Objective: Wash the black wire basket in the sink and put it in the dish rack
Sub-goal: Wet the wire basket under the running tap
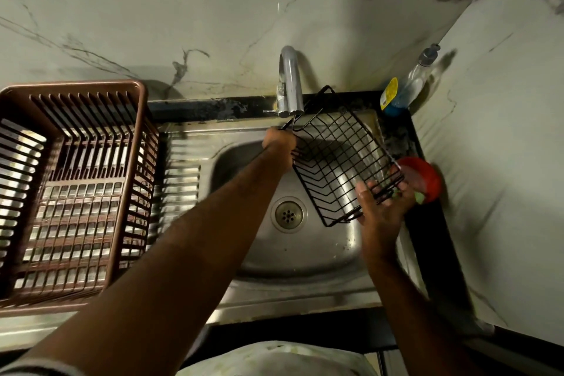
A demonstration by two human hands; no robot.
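Observation:
The black wire basket [338, 156] hangs tilted over the steel sink [262, 253], its far corner just under the chrome tap [290, 82]. My left hand [279, 146] grips the basket's left rim near the tap. My right hand [381, 207] holds the basket's near right corner, with the fingers curled round the wires. The brown plastic dish rack [70, 186] stands on the drainboard to the left of the sink and holds nothing.
A drain [288, 214] sits in the sink's middle. A red bowl [422, 178] with something green in it rests on the right counter edge. A soap bottle [406, 88] stands in the back right corner. Marble walls close the back and right.

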